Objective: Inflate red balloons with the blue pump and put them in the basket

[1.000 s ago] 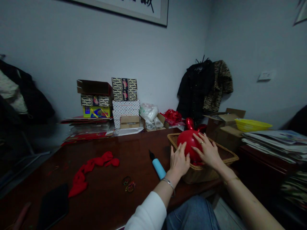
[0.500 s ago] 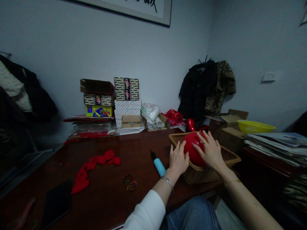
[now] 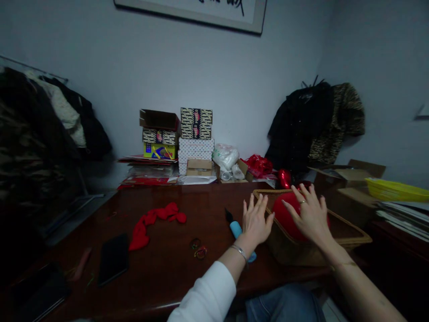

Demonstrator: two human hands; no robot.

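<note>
A round red balloon (image 3: 284, 212) sits in a wicker basket (image 3: 351, 241) at the table's right side. My right hand (image 3: 310, 217) is over the balloon with its fingers spread and covers part of it; whether it touches is not clear. To the left of the balloon, my left hand (image 3: 256, 221) hovers near the basket's rim, fingers apart, nothing in it. Partly behind my left hand and wrist lies a light blue hand pump (image 3: 236, 229) with a black nozzle.
On the table (image 3: 161, 279) lie a ruffled red strip (image 3: 142, 232), small coloured bands (image 3: 200, 252) and a dark flat device (image 3: 114, 259). Stacked boxes (image 3: 196, 150) stand along the back. Cardboard boxes (image 3: 355, 172) and a yellow basket (image 3: 398, 190) are at the right.
My left hand has come away from the balloon, its fingers straighter. The balloon sits in the basket, under my right hand. The view has turned left.
</note>
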